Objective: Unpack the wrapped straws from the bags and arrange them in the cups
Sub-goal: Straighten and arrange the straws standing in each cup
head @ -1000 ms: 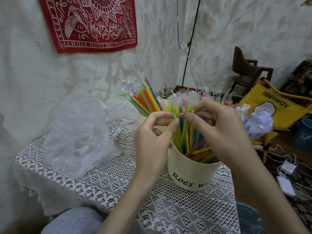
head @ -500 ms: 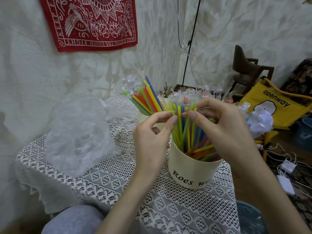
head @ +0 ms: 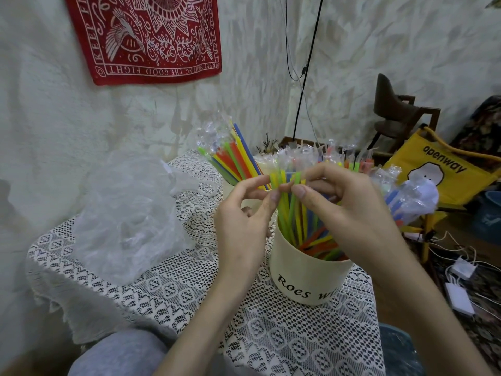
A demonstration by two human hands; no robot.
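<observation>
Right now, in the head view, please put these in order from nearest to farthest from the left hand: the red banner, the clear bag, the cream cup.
1. Cream cup, just right of the left hand.
2. Clear bag, on the table to its left.
3. Red banner, up on the wall.

A lived-in room at home — a red printed cloth [head: 146, 36] on the wall, a lace tablecloth [head: 173, 289], a wooden chair [head: 393, 109] and chargers [head: 461, 294] on the floor.
</observation>
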